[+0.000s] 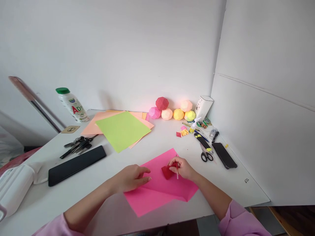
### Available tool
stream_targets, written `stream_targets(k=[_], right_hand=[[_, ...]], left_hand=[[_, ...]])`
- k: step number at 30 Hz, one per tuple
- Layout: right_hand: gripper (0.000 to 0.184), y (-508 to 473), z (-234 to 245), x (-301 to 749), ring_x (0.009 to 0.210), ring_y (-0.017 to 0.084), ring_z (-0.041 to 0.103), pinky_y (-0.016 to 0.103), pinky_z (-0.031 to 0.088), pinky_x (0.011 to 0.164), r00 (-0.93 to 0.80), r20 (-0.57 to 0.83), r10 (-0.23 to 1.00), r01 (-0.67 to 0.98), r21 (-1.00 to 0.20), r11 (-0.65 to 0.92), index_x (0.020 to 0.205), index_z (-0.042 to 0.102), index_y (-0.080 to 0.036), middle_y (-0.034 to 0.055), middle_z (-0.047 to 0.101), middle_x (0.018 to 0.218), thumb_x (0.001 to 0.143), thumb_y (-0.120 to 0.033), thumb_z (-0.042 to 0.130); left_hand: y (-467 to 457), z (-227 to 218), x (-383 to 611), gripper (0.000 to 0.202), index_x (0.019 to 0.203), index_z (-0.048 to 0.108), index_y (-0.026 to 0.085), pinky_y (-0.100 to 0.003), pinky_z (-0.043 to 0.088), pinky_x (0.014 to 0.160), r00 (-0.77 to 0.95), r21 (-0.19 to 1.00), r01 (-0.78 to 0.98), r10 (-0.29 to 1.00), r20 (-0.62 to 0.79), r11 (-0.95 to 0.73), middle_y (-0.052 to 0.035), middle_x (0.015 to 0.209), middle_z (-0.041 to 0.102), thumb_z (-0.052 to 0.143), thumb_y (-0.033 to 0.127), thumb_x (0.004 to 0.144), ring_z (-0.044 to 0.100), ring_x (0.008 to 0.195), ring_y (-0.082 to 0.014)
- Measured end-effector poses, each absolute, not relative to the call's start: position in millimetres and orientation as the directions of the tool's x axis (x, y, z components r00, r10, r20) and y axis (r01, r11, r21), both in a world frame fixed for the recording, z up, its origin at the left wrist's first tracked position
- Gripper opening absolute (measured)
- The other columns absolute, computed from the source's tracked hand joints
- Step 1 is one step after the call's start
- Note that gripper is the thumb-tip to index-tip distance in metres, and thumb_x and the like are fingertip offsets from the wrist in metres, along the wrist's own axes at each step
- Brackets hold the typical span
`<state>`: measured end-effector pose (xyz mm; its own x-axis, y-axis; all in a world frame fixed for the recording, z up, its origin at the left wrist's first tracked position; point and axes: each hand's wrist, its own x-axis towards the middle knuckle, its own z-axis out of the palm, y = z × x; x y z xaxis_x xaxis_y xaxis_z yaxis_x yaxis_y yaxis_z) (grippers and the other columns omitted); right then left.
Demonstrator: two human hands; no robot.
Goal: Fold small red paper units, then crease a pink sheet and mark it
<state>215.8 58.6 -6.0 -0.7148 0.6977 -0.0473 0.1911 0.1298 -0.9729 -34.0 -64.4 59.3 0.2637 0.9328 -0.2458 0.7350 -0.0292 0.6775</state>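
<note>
A bright pink sheet of paper (157, 193) lies in front of me with a crease across its lower part. My left hand (134, 177) rests at its left edge, thumb and fingers stretched out and apart. Over the sheet, my right hand (180, 167) is closed around a thin red pencil-like stick (177, 172) with a pale lower end. A small red paper piece (166, 172) is at the same fingertips, above the pink sheet. Whether the fingers pinch it or only touch it is partly hidden.
Scissors (206, 156), a yellow-black utility knife (203, 143) and a phone (224, 155) lie to the right. Faceted paper balls (166, 113) line the wall. Green paper (123, 131), keys (80, 144), a black slab (76, 165) and a bottle (73, 106) are left.
</note>
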Motion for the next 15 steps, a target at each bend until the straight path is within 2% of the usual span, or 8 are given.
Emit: stream_targets(k=[2,4,6,9,12,15], right_hand=[[0.028,59.0,-5.8,216.2,0.076,0.015,0.06,0.032,0.05,0.068,-0.704,-0.039,0.71,0.209,-0.966,0.154,0.08,0.058,-0.019,0.0048,0.064,0.09,0.07,-0.041,0.072],[0.027,59.7,-5.3,216.8,0.076,0.016,0.059,0.033,0.049,0.069,-0.689,-0.043,0.723,0.233,-0.958,0.166,0.081,0.058,-0.018,0.0049,0.064,0.088,0.071,-0.04,0.071],[0.025,60.8,-4.4,217.4,0.077,0.016,0.059,0.033,0.049,0.069,-0.681,-0.039,0.731,0.246,-0.953,0.178,0.081,0.058,-0.019,0.0048,0.064,0.087,0.072,-0.039,0.07],[0.023,62.6,-3.3,217.8,0.078,0.017,0.058,0.033,0.048,0.07,-0.672,-0.011,0.74,0.241,-0.949,0.205,0.08,0.058,-0.018,0.0048,0.063,0.087,0.074,-0.038,0.068],[0.022,64.6,-3.1,217.7,0.076,0.016,0.057,0.033,0.048,0.07,-0.656,-0.002,0.755,0.234,-0.951,0.201,0.078,0.057,-0.019,0.0037,0.062,0.084,0.073,-0.037,0.068],[0.019,66.8,-3.3,218.3,0.075,0.015,0.057,0.033,0.048,0.071,-0.646,0.001,0.763,0.229,-0.954,0.196,0.078,0.057,-0.019,0.0031,0.061,0.084,0.075,-0.035,0.066]], left_hand=[[-68.8,61.9,-29.2,0.046,0.095,0.068,0.023,-0.025,0.029,0.049,0.303,0.678,0.733,0.922,-0.243,-0.061,0.0024,0.054,0.051,0.034,0.052,0.086,0.047,0.05,-0.0148],[-72.2,62.1,-25.0,0.042,0.093,0.068,0.024,-0.026,0.028,0.049,0.334,0.667,0.741,0.906,-0.261,-0.081,0.002,0.054,0.051,0.034,0.048,0.086,0.047,0.049,-0.0152],[-74.6,58.8,-20.1,0.035,0.093,0.067,0.024,-0.027,0.028,0.049,0.35,0.61,0.783,0.897,-0.269,-0.123,0.001,0.056,0.054,0.039,0.044,0.083,0.049,0.051,-0.0168],[-76.9,49.9,-9.0,0.026,0.084,0.064,0.024,-0.028,0.03,0.052,0.387,0.501,0.834,0.892,-0.235,-0.23,-0.0012,0.062,0.059,0.043,0.04,0.083,0.053,0.055,-0.0192],[-79.0,42.8,4.9,0.024,0.076,0.06,0.022,-0.03,0.037,0.058,0.412,0.421,0.851,0.897,-0.162,-0.315,-0.0043,0.074,0.062,0.04,0.031,0.086,0.057,0.066,-0.0201],[-82.6,37.5,15.6,0.019,0.078,0.06,0.021,-0.033,0.044,0.068,0.405,0.361,0.865,0.91,-0.09,-0.349,-0.0073,0.09,0.061,0.044,0.028,0.086,0.057,0.081,-0.022]])
